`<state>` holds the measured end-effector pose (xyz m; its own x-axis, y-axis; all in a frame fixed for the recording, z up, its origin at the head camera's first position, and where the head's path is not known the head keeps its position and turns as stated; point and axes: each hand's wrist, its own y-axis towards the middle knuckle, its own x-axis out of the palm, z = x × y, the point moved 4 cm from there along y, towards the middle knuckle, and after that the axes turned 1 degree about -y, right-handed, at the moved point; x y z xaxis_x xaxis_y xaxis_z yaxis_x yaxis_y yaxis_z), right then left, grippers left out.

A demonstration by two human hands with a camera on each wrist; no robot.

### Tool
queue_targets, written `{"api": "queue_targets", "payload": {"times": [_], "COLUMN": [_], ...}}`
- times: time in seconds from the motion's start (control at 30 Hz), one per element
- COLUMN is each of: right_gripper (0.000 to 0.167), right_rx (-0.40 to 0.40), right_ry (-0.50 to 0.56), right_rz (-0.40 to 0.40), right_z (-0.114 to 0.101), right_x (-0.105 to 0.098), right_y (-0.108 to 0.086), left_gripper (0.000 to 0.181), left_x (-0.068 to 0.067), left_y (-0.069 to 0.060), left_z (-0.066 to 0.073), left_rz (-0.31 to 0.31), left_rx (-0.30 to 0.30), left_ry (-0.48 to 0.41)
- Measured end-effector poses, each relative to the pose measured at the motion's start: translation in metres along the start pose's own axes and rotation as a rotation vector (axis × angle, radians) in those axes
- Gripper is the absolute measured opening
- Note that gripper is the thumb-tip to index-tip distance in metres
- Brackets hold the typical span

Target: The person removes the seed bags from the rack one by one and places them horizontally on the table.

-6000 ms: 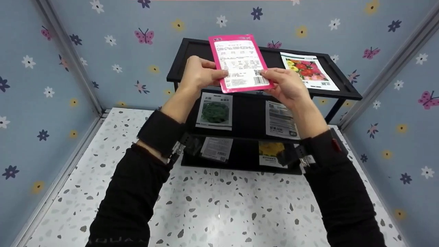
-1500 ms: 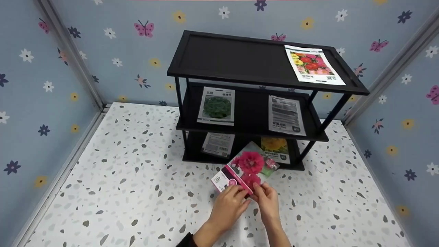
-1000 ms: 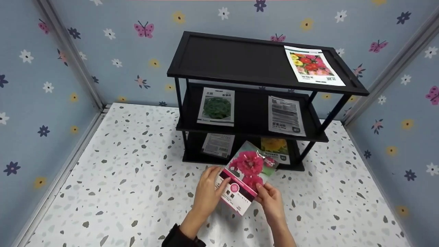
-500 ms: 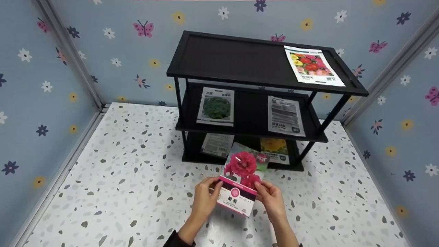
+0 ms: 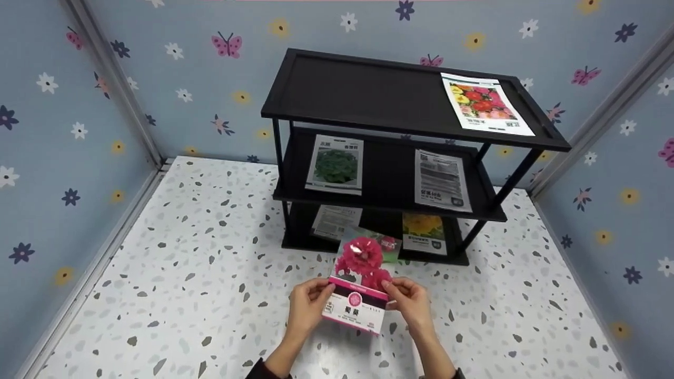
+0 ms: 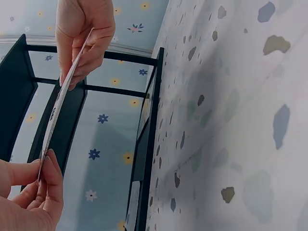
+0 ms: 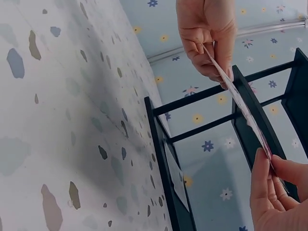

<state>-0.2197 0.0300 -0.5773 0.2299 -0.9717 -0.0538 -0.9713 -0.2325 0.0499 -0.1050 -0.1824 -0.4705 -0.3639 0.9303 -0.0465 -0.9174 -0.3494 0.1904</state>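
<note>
Pink-and-white flower packet [image 5: 360, 282], held by both hands above the pale speckled surface [image 5: 210, 258]. Clock positions are read in the head view, with the packet at the centre of the dial. Left hand [image 5: 307, 309], at eight o'clock: thumb and curled fingers close together, pinching the packet's edge. Right hand [image 5: 413, 306], at four o'clock: the same pinch on the opposite edge, thumb on the printed face. Both wrist views show the packet nearly edge-on, clamped at each end between thumb and fingers. Its picture side, with magenta blooms over a white panel, faces the head camera. At twelve o'clock stands the black three-tier rack [image 5: 368, 87]. Its top tier bears a red-and-yellow flower packet [image 5: 483, 104] at one o'clock. On the middle tier lie a green-leaf packet [image 5: 335, 164], just before twelve, and a grey text-covered packet [image 5: 441, 180] at one. The bottom tier holds a pale printed packet [image 5: 335, 220] at eleven and a yellow-flower packet [image 5: 423, 231] near two.
</note>
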Motion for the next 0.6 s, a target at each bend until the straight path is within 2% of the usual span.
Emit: {"api": "queue_targets", "payload": {"times": [0.07,0.13,0.17,0.27,0.4,0.5,0.6], "right_gripper": [0.023,0.021,0.022,0.022,0.022,0.019,0.016], "right_rx": [-0.019,-0.045,-0.036,-0.058,-0.015,0.043,0.058], "right_ry": [-0.025,-0.021,-0.035,0.001,0.009,0.016,0.006], "right_rz": [0.004,-0.018,-0.017,-0.062,-0.088,-0.107,-0.132], "right_z": [0.000,-0.001,0.012,-0.014,-0.062,-0.082,-0.092], "right_x": [0.004,0.012,0.015,0.035,0.064,0.084,0.101], "right_y": [0.003,0.005,0.009,0.003,-0.011,-0.017,-0.020], "left_gripper": [0.011,0.012,0.013,0.014,0.014,0.013,0.012], "left_x": [-0.005,-0.010,-0.014,-0.025,-0.044,-0.059,-0.074], "left_y": [0.000,0.001,0.001,0.002,0.003,0.002,0.002], "left_z": [-0.001,-0.011,-0.016,-0.029,-0.038,-0.042,-0.046], "left_rz": [0.016,0.035,0.046,0.083,0.137,0.169,0.196], "left_rx": [-0.006,-0.009,-0.015,-0.030,-0.037,-0.042,-0.062], "left_ry": [0.005,0.012,0.019,0.062,0.148,0.208,0.277]}}
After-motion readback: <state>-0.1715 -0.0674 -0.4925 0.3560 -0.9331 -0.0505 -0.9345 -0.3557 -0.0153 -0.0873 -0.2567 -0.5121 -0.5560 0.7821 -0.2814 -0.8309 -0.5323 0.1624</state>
